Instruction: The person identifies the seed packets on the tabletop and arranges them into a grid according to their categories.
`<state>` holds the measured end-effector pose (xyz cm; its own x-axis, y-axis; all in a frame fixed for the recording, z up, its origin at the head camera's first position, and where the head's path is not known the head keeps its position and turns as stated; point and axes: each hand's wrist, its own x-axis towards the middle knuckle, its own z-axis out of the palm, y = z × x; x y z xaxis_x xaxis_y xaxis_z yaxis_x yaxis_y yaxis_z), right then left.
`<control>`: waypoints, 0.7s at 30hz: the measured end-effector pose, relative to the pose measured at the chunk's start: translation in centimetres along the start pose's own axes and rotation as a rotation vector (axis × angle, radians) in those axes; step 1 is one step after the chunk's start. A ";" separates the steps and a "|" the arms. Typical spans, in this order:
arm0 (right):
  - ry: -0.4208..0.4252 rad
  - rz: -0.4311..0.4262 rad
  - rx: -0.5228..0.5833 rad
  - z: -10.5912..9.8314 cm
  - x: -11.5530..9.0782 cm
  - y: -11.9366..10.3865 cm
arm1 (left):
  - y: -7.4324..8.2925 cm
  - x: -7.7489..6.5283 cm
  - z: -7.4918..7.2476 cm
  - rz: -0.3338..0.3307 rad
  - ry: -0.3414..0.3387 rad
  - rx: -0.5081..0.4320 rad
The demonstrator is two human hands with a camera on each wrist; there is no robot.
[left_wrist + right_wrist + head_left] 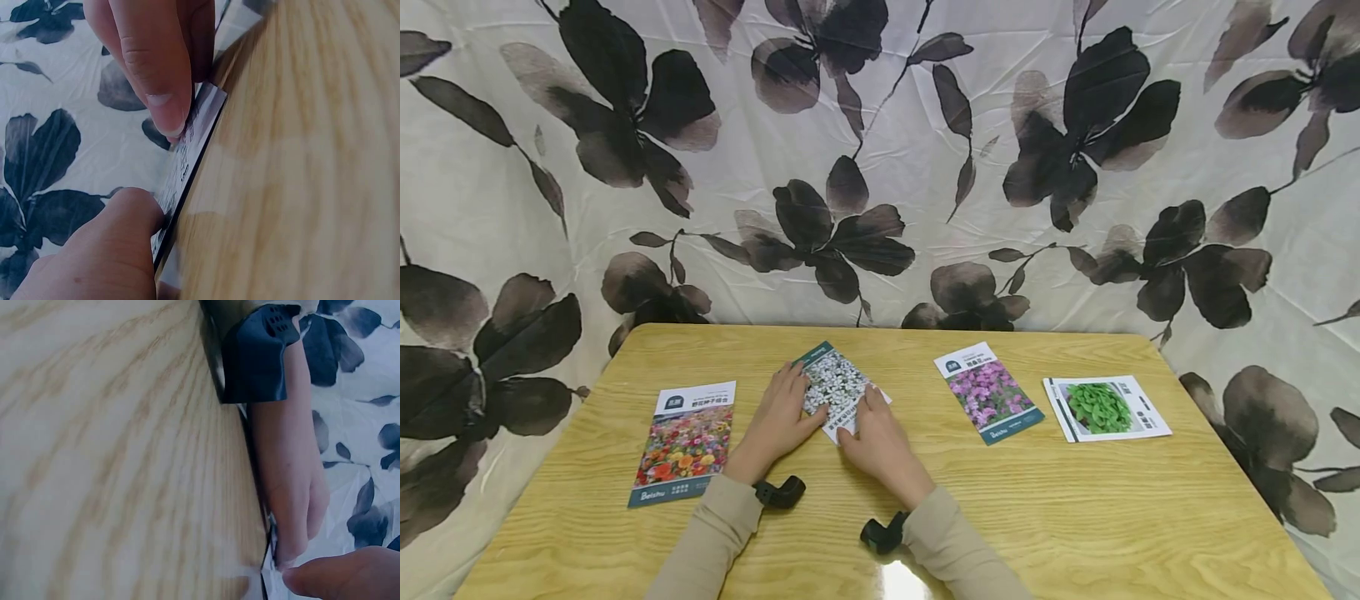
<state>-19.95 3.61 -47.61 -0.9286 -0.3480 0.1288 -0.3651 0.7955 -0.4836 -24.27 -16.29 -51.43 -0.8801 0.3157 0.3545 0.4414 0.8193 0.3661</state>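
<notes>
Our left hand [784, 419] and right hand [882, 440] splay loosely, gripless, over this rectangular white-floral paper packet [838, 380]; lopsided pressure could skew it.

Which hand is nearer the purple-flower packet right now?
Right. The right hand is left of the purple-flower packet and apart from it, touching the white-flower packet. The left hand is farther left, at the white-flower packet's left side.

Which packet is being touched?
The white-flowered packet: the left hand and right hand touch it. The multicoloured packet, purple packet and green packet lie untouched.
</notes>
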 end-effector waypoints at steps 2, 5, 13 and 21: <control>0.015 0.002 0.005 0.1 0.0 0.1 | 0.0 0.0 0.0 0.004 0.003 0.002; 0.039 0.003 0.007 0.3 0.1 0.3 | 0.0 0.0 0.0 0.005 -0.001 -0.005; 0.080 -0.006 0.012 0.5 0.3 1.0 | 0.3 0.0 0.1 0.017 0.014 -0.022; 0.099 -0.012 0.011 0.5 0.5 1.8 | 0.5 0.2 0.2 0.040 0.022 -0.019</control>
<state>-21.00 4.58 -48.84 -0.9264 -0.3060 0.2193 -0.3758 0.7858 -0.4912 -24.23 -15.72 -51.36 -0.8577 0.3374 0.3880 0.4796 0.7970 0.3670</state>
